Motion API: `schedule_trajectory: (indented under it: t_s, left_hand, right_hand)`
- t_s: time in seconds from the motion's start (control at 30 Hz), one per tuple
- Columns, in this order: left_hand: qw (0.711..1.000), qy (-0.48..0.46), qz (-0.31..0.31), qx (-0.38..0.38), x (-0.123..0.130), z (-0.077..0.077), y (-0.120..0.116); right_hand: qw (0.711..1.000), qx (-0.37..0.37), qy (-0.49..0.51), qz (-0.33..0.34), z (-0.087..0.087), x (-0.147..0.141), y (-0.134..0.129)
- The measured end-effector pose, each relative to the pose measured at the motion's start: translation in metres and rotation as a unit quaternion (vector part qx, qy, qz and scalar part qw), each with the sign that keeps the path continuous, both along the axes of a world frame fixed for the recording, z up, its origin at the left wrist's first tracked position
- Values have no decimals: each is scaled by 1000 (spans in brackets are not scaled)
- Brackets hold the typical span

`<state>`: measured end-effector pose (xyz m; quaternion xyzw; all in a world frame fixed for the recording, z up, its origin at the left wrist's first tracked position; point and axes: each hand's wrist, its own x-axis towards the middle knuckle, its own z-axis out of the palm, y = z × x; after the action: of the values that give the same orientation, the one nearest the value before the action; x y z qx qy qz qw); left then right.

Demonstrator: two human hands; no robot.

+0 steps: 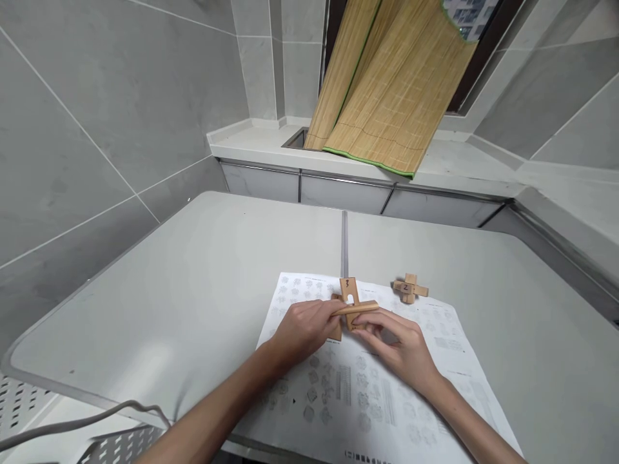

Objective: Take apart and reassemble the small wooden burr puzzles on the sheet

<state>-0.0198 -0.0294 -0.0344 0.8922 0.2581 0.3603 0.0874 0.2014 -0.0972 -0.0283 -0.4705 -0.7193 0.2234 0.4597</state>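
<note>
Over the printed diagram sheet point(338, 399), both hands hold flat wooden puzzle pieces. My left hand point(309, 325) is closed on one end of a thin wooden piece point(360, 309) that lies crosswise. My right hand point(394, 338) pinches the lower part of an upright wooden piece point(348, 289) marked 3, which has a notch in it. The two pieces cross and touch; whether they interlock I cannot tell. Another wooden piece point(335, 332) shows beside my left fingers, partly hidden by them. To the right, an assembled wooden cross-shaped puzzle point(409, 289) marked 2 sits at the sheet's far edge.
The sheet lies on a pale table point(193, 277) with a seam point(345, 241) down its far half. A grey cable point(120, 407) crosses the front left corner. Behind the table is a white counter point(256, 138) with a bamboo mat point(387, 96) hanging over it.
</note>
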Motion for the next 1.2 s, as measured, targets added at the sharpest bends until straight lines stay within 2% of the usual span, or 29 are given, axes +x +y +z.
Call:
schedule_trajectory:
  t_s: [0.3, 0.53, 0.7, 0.87, 1.03, 1.2]
  left_hand:
    - [999, -4, -37, 2, -2, 5, 2]
    - [998, -6, -64, -16, -4, 8, 3]
    - [996, -5, -85, -27, -6, 7, 4]
    - [997, -7, -73, -34, -6, 4, 3]
    - [997, -19, -65, -28, -5, 2, 2]
    - [999, -25, -43, -13, -4, 1, 2]
  right_hand:
    - [998, -52, 17, 12, 0, 3, 3]
    - [996, -80, 37, -28, -3, 2, 2]
    - [994, -88, 61, -13, -2, 1, 2]
    - [988, -120, 100, -21, 0, -1, 1]
    - [972, -175, 156, -31, -2, -1, 2]
    - [928, -251, 277, 2, -6, 1, 6]
